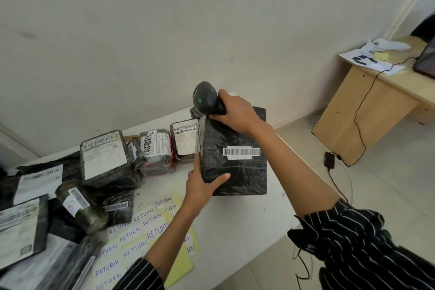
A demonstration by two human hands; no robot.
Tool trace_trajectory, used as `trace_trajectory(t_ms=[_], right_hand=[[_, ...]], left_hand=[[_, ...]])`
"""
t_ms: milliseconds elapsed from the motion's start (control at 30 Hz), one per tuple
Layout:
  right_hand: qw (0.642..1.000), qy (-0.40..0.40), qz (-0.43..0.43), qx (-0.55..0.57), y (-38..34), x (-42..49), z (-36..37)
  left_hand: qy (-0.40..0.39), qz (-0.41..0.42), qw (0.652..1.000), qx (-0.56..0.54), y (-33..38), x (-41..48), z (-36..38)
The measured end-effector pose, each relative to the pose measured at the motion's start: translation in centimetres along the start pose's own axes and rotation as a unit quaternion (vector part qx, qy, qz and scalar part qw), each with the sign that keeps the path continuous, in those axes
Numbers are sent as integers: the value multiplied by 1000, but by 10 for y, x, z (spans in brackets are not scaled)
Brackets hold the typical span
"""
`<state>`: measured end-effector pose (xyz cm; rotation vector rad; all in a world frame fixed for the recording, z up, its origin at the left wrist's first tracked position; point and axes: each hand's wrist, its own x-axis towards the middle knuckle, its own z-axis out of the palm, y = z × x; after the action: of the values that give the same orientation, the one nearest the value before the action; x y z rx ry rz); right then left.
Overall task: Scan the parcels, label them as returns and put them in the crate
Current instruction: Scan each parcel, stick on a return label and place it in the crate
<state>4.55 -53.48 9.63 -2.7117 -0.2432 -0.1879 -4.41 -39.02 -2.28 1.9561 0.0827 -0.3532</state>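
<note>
A black plastic-wrapped box parcel point(235, 167) with a white barcode label point(241, 152) stands at the right end of the white table point(254, 216). My left hand point(202, 181) grips its near left corner, thumb on the front face. Above the parcel's top edge, my right hand point(237, 112) holds a black handheld barcode scanner point(205, 96) with a green light. Sheets of handwritten RETURN labels point(141, 231) lie on the table near me. No crate is in view.
Several black wrapped parcels with shipping labels point(103, 155) crowd the table's left and back. A wooden desk point(376, 101) with papers and a cable stands at the right, a power adapter point(329, 160) on the tiled floor beside it. A wall is close behind.
</note>
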Motion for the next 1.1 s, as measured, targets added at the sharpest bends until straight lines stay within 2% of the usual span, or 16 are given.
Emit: trace_trajectory(t_ms=[200,300,433,533,700,933,1000,1100], right_hand=[[978,137,104,116,9,-29,6],[965,159,161,133,23,-48,11],[929,191,206,242,28,-89,16],[888,190,252,335,19,-120,22],[854,173,309,382,-5,-155,34],[848,156,345,371,-20,-176,42],[849,153,347,367,-22,-179,43],[847,144,350,373,-25,-181,44]], left_hand=[[-26,19,997,-66,-9,10,0],[-23,15,994,-105,-11,12,7],[-22,33,994,-105,-9,14,20],[-28,38,994,-95,-3,22,25],[-38,34,994,-95,-5,37,28],[-11,56,997,-45,-8,41,31],[9,89,996,-23,-7,38,33],[32,183,982,27,-3,31,34]])
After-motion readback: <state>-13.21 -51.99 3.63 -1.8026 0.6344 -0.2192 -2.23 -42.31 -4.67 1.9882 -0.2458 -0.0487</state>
